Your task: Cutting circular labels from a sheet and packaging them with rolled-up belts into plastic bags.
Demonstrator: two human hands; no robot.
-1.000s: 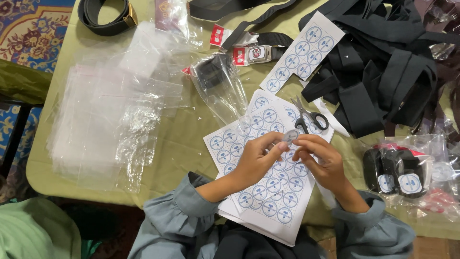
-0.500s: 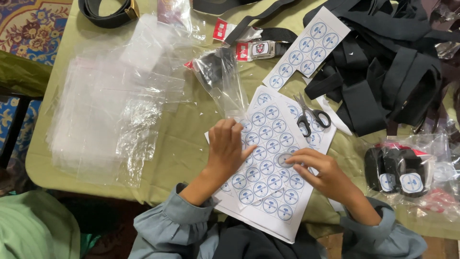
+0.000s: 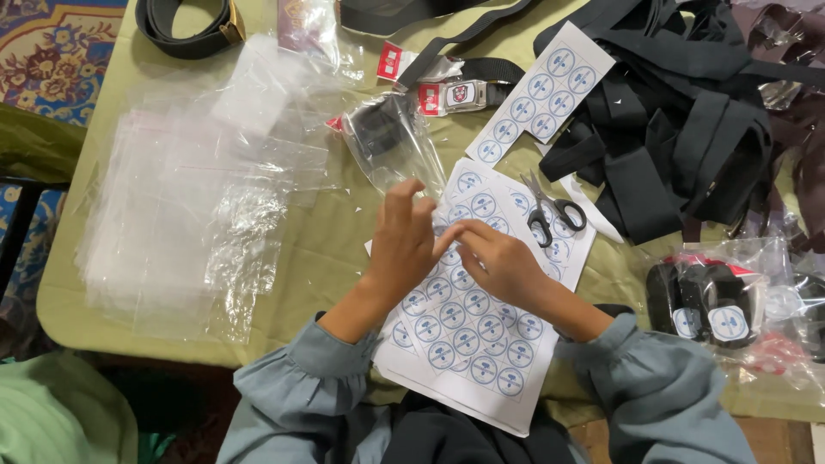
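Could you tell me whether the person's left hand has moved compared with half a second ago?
Yes. The left hand has lifted off the sticker sheet and moved toward the clear bagged belt, away from the table's near edge; the scissors stay put.

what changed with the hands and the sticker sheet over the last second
Half a second ago the left hand lay spread on the sticker sheet with the right hand lower down; now both have come together again over the sheet's upper part, fingertips almost meeting. Whether a sticker is pinched there cannot be told. The scissors, clear bags and black straps stayed put.
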